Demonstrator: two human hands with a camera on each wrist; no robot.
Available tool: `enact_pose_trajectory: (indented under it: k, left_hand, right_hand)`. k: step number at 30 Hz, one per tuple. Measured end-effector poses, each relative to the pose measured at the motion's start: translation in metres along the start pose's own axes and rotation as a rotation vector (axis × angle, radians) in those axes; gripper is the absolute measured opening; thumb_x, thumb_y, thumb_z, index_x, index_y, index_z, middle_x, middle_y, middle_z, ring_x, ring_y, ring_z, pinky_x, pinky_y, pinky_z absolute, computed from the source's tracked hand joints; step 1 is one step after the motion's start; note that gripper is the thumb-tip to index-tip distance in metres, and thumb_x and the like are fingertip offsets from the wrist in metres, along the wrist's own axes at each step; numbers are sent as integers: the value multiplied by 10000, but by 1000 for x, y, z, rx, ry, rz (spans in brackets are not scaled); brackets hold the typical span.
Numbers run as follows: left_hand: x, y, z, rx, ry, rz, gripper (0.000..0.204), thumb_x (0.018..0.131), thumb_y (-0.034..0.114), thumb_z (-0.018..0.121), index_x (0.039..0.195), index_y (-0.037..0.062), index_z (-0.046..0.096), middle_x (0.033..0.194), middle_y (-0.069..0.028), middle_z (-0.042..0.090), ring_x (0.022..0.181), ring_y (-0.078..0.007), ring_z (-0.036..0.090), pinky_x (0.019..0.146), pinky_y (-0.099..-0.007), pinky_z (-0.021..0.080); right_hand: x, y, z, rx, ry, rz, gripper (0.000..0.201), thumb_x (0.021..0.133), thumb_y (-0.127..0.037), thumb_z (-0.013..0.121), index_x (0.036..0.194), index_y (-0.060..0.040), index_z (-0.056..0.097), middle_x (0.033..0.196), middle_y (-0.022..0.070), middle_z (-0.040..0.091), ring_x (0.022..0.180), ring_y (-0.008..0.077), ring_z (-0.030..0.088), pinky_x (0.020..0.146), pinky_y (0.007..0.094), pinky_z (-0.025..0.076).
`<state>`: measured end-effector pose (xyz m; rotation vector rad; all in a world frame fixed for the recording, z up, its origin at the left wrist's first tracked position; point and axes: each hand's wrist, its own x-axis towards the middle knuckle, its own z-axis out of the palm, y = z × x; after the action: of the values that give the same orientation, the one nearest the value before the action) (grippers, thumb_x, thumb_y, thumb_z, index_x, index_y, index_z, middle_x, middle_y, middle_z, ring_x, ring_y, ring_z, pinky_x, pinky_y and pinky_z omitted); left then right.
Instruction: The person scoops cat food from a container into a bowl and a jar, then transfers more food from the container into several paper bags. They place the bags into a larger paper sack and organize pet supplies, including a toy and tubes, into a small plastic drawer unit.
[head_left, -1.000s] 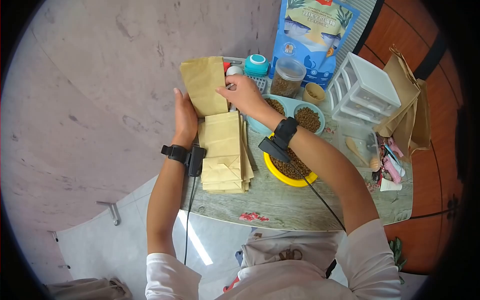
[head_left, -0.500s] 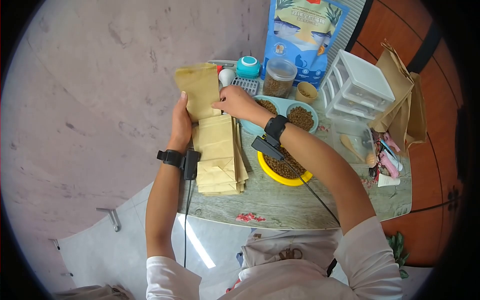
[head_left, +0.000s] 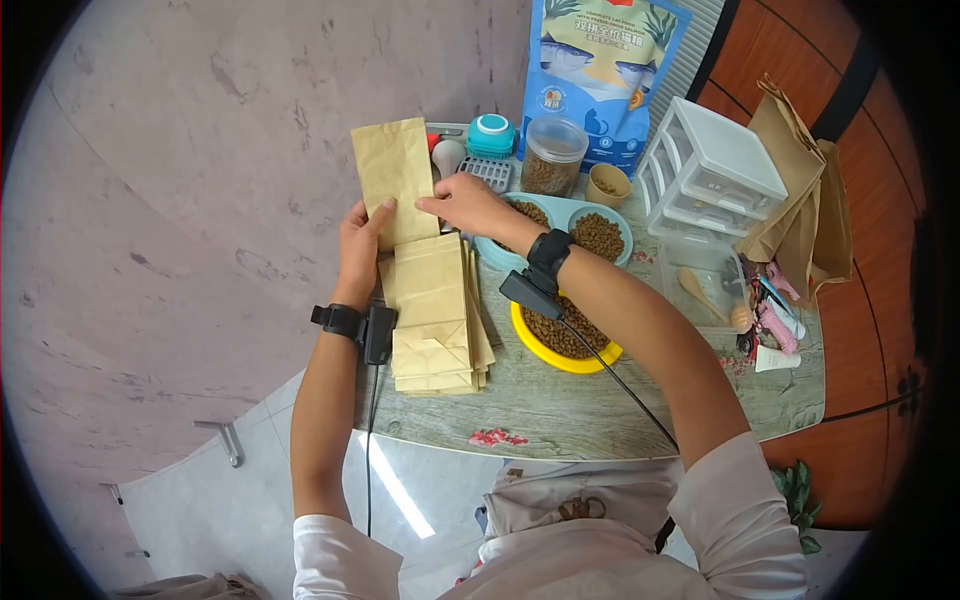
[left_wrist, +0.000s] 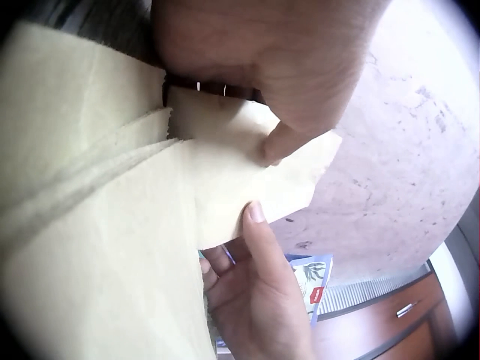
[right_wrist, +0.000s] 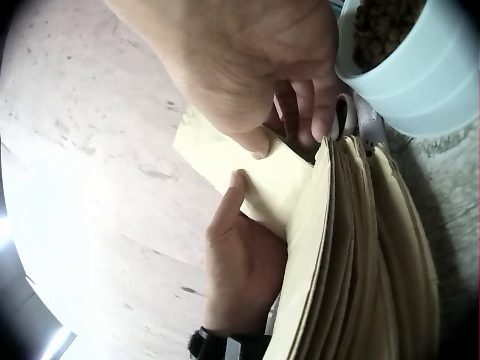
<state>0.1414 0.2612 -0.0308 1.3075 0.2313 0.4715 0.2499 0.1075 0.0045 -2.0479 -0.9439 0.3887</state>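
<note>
A flat kraft paper bag [head_left: 393, 165] stands up beyond a stack of similar paper bags [head_left: 432, 285] in the head view. My left hand [head_left: 360, 245] pinches its lower left edge, thumb on the front face and the other fingers behind. From the opposite side my right hand [head_left: 472, 207] pinches the right edge, its thumb [left_wrist: 259, 225] pressed on the paper in the left wrist view. Several folded bags show their layered edges [right_wrist: 349, 225] in the right wrist view, close below both hands.
Right of the stack are a blue double bowl [head_left: 560, 212] and a yellow bowl [head_left: 545, 352], both with kibble. Behind stand a kibble jar [head_left: 553, 155], a paper cup [head_left: 608, 185] and a blue cat food bag [head_left: 600, 80]. White drawers [head_left: 720, 165] stand farther right.
My left thumb has come round onto the front of the paper bag, where the hand earlier lay along its side. The right hand has kept its hold at the right edge.
</note>
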Motion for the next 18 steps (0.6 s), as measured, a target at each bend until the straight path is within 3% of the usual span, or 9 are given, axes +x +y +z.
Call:
enact_pose_trajectory:
  k: [10, 12, 16, 18]
  left_hand:
    - [-1, 2, 2, -66, 2, 10, 276, 921, 247, 599, 1050, 6, 635, 1000, -55, 663, 843, -100, 610, 762, -247, 475]
    - [1, -1, -2, -52, 2, -26, 294, 916, 214, 606, 1109, -8, 599, 979, -56, 664, 839, -97, 608, 748, -240, 474]
    - [4, -4, -2, 4, 48, 19, 400, 897, 161, 627, 1227, -29, 505, 927, -53, 663, 828, -89, 604, 729, -225, 470]
    - [2, -2, -1, 88, 111, 19, 518, 873, 116, 641, 1307, -42, 406, 833, -20, 633, 772, -71, 577, 696, -207, 452]
  right_hand:
    - [-4, 1, -10, 88, -48, -33, 311, 850, -271, 650, 773, 30, 647, 645, 50, 619, 570, 103, 568, 527, 268, 443]
    - [-3, 2, -8, 171, -36, -24, 257, 841, -207, 654, 904, 41, 638, 711, 57, 642, 618, 107, 610, 526, 252, 451]
    - [-7, -2, -4, 246, 34, 3, 251, 791, -162, 663, 952, 26, 620, 762, 93, 678, 637, 168, 656, 605, 305, 504]
    - [-7, -3, -4, 183, 37, 46, 441, 806, -147, 666, 1173, 43, 512, 818, 98, 670, 669, 140, 655, 546, 262, 476]
